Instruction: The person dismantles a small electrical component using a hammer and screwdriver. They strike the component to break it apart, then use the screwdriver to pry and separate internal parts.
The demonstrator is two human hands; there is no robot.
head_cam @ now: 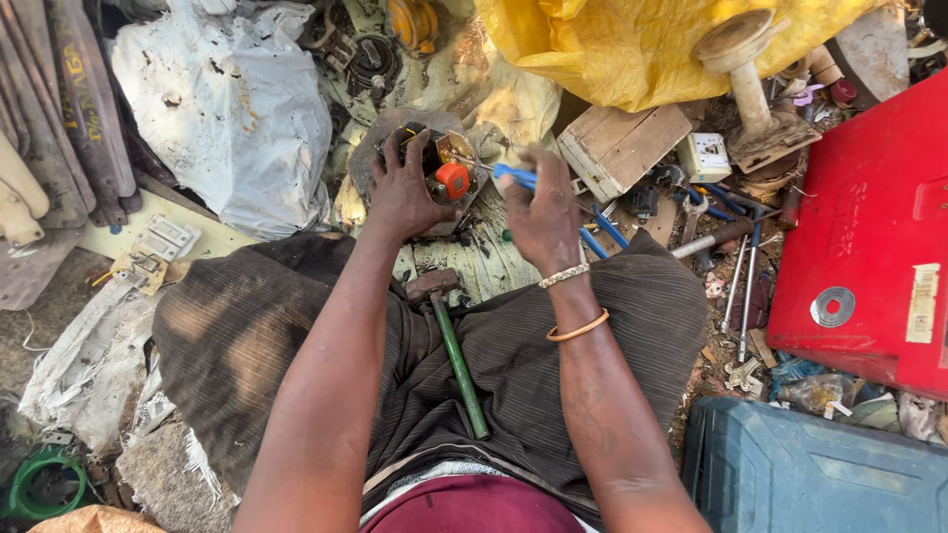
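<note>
Motor part [441, 168], small, with an orange piece and copper-coloured bits, sitting on a round grey slab [380, 138] just beyond the knees, being gripped from the left side by the left hand [400, 192], fingers curled over its top edge. Right hand [541, 212] clenching around a blue-handled screwdriver [513, 176], its thin metal tip reaching leftward and touching the part near the orange piece. Two bangles [573, 301] circling the right wrist, one pale and beaded, one orange. Lying across the lap on dark striped cloth [553, 336], a hammer [449, 336] with a rusty head and green handle, head pointing toward the slab. Resting just right of the right hand, blue-handled pliers [602, 232] and a wooden box [622, 143]. Lying farther right on the littered ground, several wrenches [741, 286], next to a big red metal case [869, 237]. Spreading above, a yellow plastic sheet [612, 44]; bulging at upper left, a dirty white sack [227, 109]. Showing at lower right, a blue-grey plastic case [810, 474].
</note>
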